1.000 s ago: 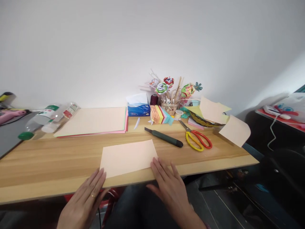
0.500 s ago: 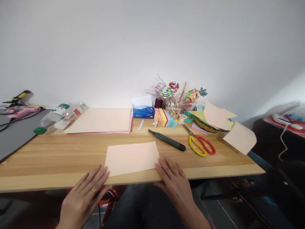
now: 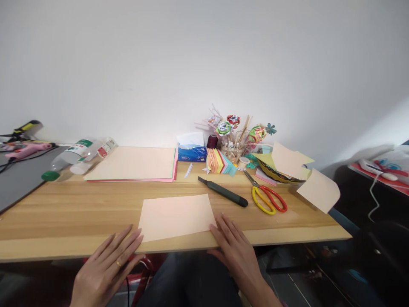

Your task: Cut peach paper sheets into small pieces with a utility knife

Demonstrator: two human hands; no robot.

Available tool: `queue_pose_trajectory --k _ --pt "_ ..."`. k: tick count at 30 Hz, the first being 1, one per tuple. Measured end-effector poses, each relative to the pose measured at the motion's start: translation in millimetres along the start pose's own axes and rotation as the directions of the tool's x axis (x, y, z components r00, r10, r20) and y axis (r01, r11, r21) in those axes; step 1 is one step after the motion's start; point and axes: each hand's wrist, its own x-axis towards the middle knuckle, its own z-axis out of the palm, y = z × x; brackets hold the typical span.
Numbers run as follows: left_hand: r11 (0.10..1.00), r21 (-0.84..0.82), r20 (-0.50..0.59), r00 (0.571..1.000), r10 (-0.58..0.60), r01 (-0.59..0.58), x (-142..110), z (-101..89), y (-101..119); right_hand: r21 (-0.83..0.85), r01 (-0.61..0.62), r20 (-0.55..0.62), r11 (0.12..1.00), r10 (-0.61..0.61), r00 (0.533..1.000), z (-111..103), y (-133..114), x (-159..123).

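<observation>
A pale peach sheet of paper (image 3: 177, 217) lies flat near the front edge of the wooden table. At its lower left corner rests my left hand (image 3: 110, 260), fingers stretched out and a ring on one of them. My right hand (image 3: 234, 247) lies with spread fingers at the lower right corner, a fingertip touching the paper. Neither hand grips anything. Behind the sheet, to the right, is a dark green utility knife (image 3: 225, 193). Scissors (image 3: 270, 199) with one yellow and one red handle lie beside it.
A stack of coloured paper (image 3: 132, 164) lies at the back left, beside plastic bottles (image 3: 75, 153). A blue tissue pack (image 3: 191, 152), folded paper pieces (image 3: 220, 161) and a jar with paper flowers (image 3: 232, 151) stand along the wall. A pink glue gun (image 3: 27, 150) sits far left.
The view has shifted slightly, so the table sits a little lower in the picture. My left hand has slid a bit left, its fingertips just off the paper's corner. The paper stays flat.
</observation>
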Motion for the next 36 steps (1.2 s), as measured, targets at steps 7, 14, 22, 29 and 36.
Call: queue_pose_trajectory --k 7,14,22,29,36 --pt "0.998 -0.022 0.040 0.997 -0.059 0.060 -7 5.1 2 0.013 0.004 -0.005 1.000 -0.003 1.000 -5 1 -2" --pt "0.991 -0.104 0.014 0.997 -0.079 0.080 -13 4.4 -5 0.008 0.011 -0.050 1.000 -0.010 0.999 -2 1 -6" --pt "0.978 -0.202 0.029 0.998 -0.051 0.056 -7 -8.2 -26 0.003 0.042 -0.030 0.999 -0.042 0.999 -3 -5 6" --pt "0.995 -0.075 0.040 0.997 -0.064 0.067 22 -14.6 23 0.128 0.123 -0.164 0.984 -0.101 0.981 -19 -32 23" --pt "0.953 -0.261 -0.041 0.985 -0.167 0.151 37 5.6 60 0.292 0.132 -0.276 0.947 -0.049 0.960 -31 -45 18"
